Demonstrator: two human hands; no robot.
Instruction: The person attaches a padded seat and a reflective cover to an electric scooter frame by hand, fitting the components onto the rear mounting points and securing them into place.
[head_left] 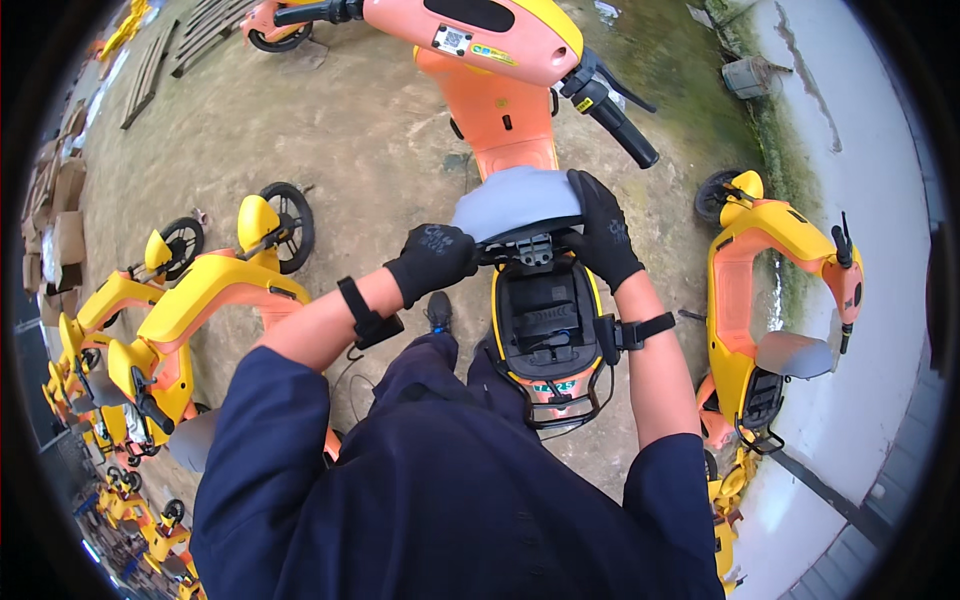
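Observation:
A grey scooter seat (517,203) is tilted up on its hinge (535,251) between my two black-gloved hands. My left hand (434,262) is closed at the seat's left edge, by the hinge end. Along the right edge, my right hand (604,228) grips the seat with its fingers over the top and the thumb near the underside. Below the raised seat the black storage compartment (545,312) of the orange and yellow electric scooter (497,115) lies exposed, with dark parts and a cable inside that I cannot make out. Black straps with small devices circle both wrists.
Yellow and orange scooters (195,295) stand in a row on the left, and another scooter (740,260) stands at right by the white wall (850,160). Wooden pallets (152,75) and cardboard boxes (70,195) lie at far left. A bucket (748,77) sits against the wall.

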